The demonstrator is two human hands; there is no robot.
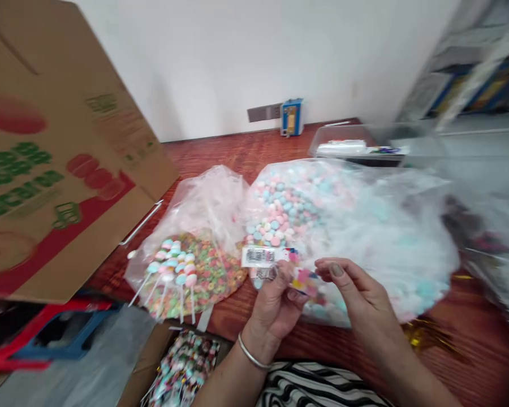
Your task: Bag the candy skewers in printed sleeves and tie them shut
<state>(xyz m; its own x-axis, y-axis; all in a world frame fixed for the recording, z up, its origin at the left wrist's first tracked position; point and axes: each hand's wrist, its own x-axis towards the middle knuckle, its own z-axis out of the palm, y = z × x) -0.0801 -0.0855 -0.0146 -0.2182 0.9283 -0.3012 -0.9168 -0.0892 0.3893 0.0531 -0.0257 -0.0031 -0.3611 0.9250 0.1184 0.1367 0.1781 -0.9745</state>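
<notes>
My left hand point(275, 302), with a silver bangle on the wrist, pinches a small clear packet point(280, 263) that carries a white barcode label and colourful sweets. My right hand point(358, 294) grips the other end of the same packet with fingertips, just in front of a large plastic bag of pink, blue and white candies point(322, 220). To the left lies a smaller bag of multicoloured ring candies point(195, 271) with several pastel lollipop sticks point(173, 268) on top.
A big cardboard box point(55, 164) leans at the left over the red wooden table point(449, 350). An open carton of wrapped lollipops point(182, 367) sits below the table edge. A clear plastic tray point(356, 144) and a small blue box point(292, 117) stand near the wall.
</notes>
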